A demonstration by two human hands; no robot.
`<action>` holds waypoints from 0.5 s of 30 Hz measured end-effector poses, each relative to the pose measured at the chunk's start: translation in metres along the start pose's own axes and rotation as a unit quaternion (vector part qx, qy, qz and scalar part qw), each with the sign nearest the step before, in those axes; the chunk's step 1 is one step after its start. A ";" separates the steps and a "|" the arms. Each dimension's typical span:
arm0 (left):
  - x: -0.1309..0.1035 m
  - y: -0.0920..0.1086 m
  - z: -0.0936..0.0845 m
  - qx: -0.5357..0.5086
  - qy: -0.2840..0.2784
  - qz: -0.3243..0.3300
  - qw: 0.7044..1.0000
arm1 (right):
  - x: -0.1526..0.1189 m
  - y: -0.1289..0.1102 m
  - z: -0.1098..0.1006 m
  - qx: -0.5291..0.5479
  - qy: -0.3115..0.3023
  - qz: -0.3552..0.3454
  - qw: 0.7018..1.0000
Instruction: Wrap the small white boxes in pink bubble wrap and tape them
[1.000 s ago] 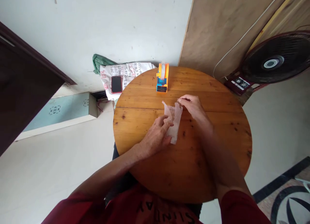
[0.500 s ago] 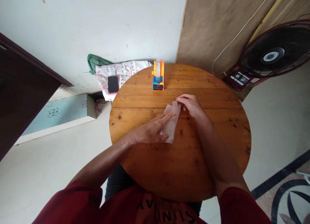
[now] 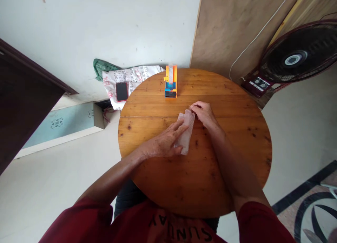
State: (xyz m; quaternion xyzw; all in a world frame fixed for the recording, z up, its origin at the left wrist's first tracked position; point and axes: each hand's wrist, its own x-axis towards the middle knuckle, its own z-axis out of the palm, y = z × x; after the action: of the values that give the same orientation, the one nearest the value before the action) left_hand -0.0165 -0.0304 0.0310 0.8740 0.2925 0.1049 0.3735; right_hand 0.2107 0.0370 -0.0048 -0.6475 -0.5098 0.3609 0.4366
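Observation:
A translucent, whitish wrapped packet, seemingly bubble wrap (image 3: 187, 132), lies slanted on the round wooden table (image 3: 163, 176). My left hand (image 3: 168, 139) rests on its left side with fingers spread, the thumb near its lower end. At the packet's upper right corner, my right hand (image 3: 204, 113) has its fingertips pinched together; what they hold is too small to make out. An orange and blue tape dispenser (image 3: 171, 81) with a roll of clear tape stands near the table's far edge, beyond both hands.
Left of the table's far edge, a black phone with a red edge (image 3: 121, 92) lies on a white printed sack (image 3: 135, 74), beside a green bag (image 3: 104, 68). A large dark fan (image 3: 300, 57) stands at the right. Walls rise behind the table.
The fingers of my left hand have spread apart more on the packet. My right hand has barely moved. The whole view has shifted slightly.

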 end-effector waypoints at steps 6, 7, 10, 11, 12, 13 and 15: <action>-0.001 -0.004 0.008 -0.008 0.010 -0.024 1.000 | -0.002 -0.009 -0.004 0.053 -0.047 0.046 0.996; -0.001 -0.006 0.010 -0.011 0.016 -0.022 1.000 | -0.003 -0.011 -0.006 0.055 -0.056 0.060 0.995; 0.000 -0.010 0.015 -0.016 0.031 -0.018 0.999 | -0.010 -0.015 -0.017 0.041 -0.103 0.091 0.990; 0.000 -0.011 0.016 -0.019 0.032 -0.020 0.999 | -0.013 -0.016 -0.021 0.029 -0.119 0.095 0.988; 0.000 -0.011 0.016 -0.023 0.032 -0.024 0.999 | -0.016 -0.017 -0.025 0.015 -0.133 0.097 0.986; 0.000 -0.011 0.017 -0.026 0.032 -0.027 0.999 | -0.019 -0.017 -0.027 0.002 -0.143 0.097 0.985; -0.001 -0.011 0.017 -0.032 0.035 -0.025 0.999 | -0.024 -0.017 -0.029 -0.014 -0.152 0.101 0.983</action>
State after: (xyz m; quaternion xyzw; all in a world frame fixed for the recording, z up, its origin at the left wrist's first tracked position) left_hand -0.0149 -0.0347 0.0116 0.8501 0.3235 0.1356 0.3929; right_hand 0.2265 0.0094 0.0219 -0.6391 -0.5073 0.4905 0.3060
